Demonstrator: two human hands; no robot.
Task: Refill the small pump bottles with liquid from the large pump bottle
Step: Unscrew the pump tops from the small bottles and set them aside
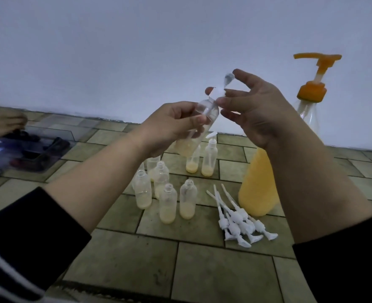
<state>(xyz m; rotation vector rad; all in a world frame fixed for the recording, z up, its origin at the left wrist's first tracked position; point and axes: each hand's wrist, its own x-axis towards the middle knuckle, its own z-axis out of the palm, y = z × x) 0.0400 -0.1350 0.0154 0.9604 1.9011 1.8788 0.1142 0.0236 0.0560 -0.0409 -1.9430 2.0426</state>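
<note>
Here the small bottle (pixel 199 127) sits in the middle of the frame, gripped around its body by the left hand (pixel 172 125) and tilted so its long axis runs from lower left to upper right — yellowish liquid pooled at the low end, the neck pointing up toward the right hand (pixel 253 106). That hand's fingertips (pixel 223 101) pinch the white pump head (pixel 215 92) right at the neck, with its dip tube showing inside the clear body. So the pump lies along the bottle's own axis, and the right hand is the nearer one to turn it; whether it is being screwed on or taken off I cannot tell.

Below, in the lower centre, stand several open small bottles (pixel 167 203) with a little liquid each, and a loose heap of pump tops (pixel 239 224) lies just to their right. The large pump bottle (pixel 258 184) with its orange pump stands at the right of the frame, partly behind the right forearm. Any twist probably needs the left hand to hold the body steady — a slip could spill.
</note>
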